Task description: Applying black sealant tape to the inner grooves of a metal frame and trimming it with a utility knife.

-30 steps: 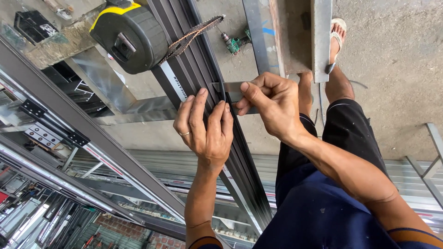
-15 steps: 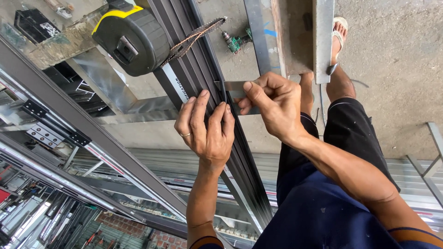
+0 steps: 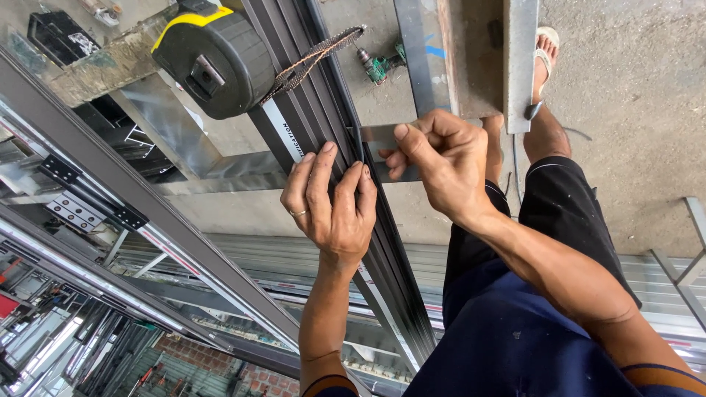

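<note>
Little has moved since the earlier frames: our right hand (image 3: 441, 165) sits a touch lower on the steel square (image 3: 382, 140), all else as before.

Item: dark aluminium profile (image 3: 323, 110), several ribbed lengths bundled. Long axis runs from the top of view down to lower right, passing under both hands.

Left hand (image 3: 334, 206): open, fingers spread flat and pressing on the profile, we judge to steady it.

Right hand: closed, pinching the steel square, whose blade lies across the profile, square to its length, probably to mark a cross line. Any marking tool is hidden.

Tape measure (image 3: 213, 62), black and yellow: rests on the profile above the hands.

Green drill (image 3: 379, 66): on the concrete floor (image 3: 632, 110), well apart.
</note>
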